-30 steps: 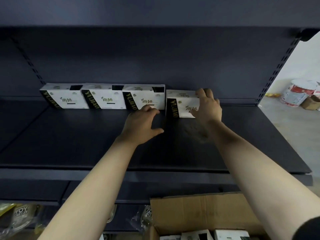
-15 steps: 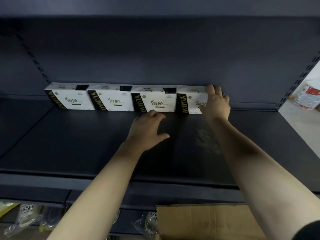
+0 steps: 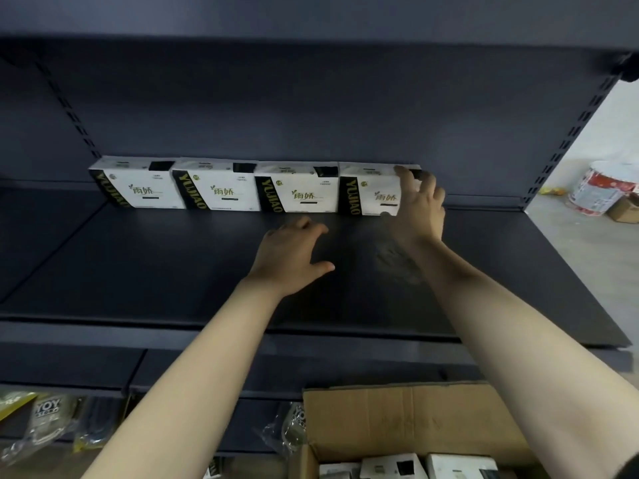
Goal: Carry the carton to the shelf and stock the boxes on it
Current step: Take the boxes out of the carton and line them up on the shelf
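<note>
Several white boxes [image 3: 392, 466] showed inside the open brown carton [image 3: 415, 420] at the bottom of the view, its rear flap standing up below the shelf's front edge. To the left of the carton, on a lower level, lay clear packets [image 3: 45, 414] with printed labels, too blurred to read in full. Above them the dark shelf [image 3: 155, 271] stretched away, and both bare forearms reached over its front edge. The left hand [image 3: 290, 257] hovered palm down above the middle of the shelf, fingers loosely spread and holding nothing. The right hand [image 3: 420, 205] was farther in, at the back edge, gripping the right end of the fourth box [image 3: 366, 195] — fingers curled over its top, covering part of its front. That box stood upright at the right end of a row of four boxes [image 3: 221, 191], side touching side, all set against the back panel [image 3: 311, 115] and left of the shelf's centre. Beyond the shelf's right end, on the pale floor, stood a red-and-white paint bucket [image 3: 603, 190] with a small cardboard box [image 3: 626, 209] beside it.
</note>
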Tool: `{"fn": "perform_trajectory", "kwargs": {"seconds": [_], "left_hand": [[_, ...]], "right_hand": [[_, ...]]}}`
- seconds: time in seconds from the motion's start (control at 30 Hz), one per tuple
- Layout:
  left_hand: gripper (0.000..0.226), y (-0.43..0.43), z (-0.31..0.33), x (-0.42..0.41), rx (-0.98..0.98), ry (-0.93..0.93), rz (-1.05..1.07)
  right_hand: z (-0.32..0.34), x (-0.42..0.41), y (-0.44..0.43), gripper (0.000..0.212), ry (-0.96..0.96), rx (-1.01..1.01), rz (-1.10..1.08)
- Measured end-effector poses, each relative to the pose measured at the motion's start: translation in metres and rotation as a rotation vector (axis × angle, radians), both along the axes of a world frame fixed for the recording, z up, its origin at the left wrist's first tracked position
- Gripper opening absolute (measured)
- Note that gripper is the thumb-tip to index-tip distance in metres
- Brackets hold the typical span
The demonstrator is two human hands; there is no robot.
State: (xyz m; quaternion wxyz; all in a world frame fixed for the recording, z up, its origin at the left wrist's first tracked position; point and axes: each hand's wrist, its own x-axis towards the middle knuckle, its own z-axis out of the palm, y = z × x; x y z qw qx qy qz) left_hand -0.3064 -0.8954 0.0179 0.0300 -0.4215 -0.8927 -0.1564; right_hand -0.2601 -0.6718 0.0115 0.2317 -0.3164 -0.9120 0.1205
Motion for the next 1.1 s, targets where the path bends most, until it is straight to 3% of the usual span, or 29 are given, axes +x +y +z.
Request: {"fn": "perform_trajectory", "kwargs": {"seconds": [0.33,0.63,1.1], "left_hand": [[0.066,0.020,0.013,0.093,-0.034,0.010,-0.004],[0.065,0.023,-0.020,0.198,-0.003,-0.002,-0.029],[0.063,-0.002,-0.102,0.305,-0.203,-0.188,0.094]], "right_hand": [[0.010,0.114,-0.040,0.072,0.096,0.008,0.198],[-0.025,0.244,-0.043,0.064,0.099,0.067,0.289],[-0.121,0.369,-0.036,0.066,-0.183,-0.139,0.344]]}}
